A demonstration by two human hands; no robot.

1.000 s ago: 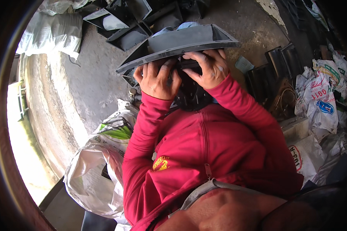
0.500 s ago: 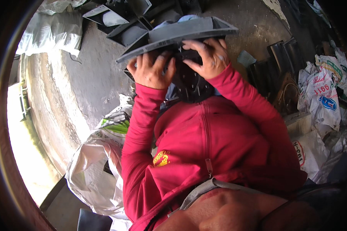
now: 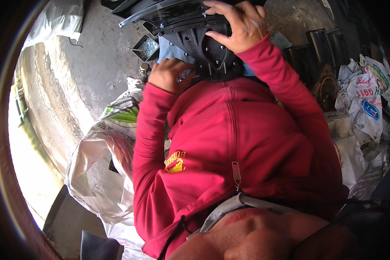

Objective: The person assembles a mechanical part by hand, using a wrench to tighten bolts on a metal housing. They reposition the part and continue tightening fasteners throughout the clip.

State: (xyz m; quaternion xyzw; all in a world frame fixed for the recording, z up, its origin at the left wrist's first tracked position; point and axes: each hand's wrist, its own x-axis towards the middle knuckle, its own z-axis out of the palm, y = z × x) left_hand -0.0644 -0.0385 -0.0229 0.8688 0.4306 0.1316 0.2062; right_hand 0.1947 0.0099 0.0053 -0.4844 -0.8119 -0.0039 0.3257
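Note:
A black moulded plastic part with several shiny screws or studs along it lies across my lap, on blue cloth. Its wide, flat panel runs along the far edge. My right hand is at the part's right side. Its thumb and forefinger are spread apart, the forefinger reaching close to a stud on the panel's edge. Nearer to me, at the left side of the part, is my left hand. Its fingers are bent and smeared by motion, so whether they hold anything is hidden.
A small black tray of shiny small hardware is on the floor beyond my left hand. White sacks stand at the left and right. Dark curved parts stand at the right, near a brown ring-shaped piece.
My left hand has come off the panel and moved nearer to me. The panel has shifted away and tilted, baring the studded black part. My right hand has moved slightly farther away.

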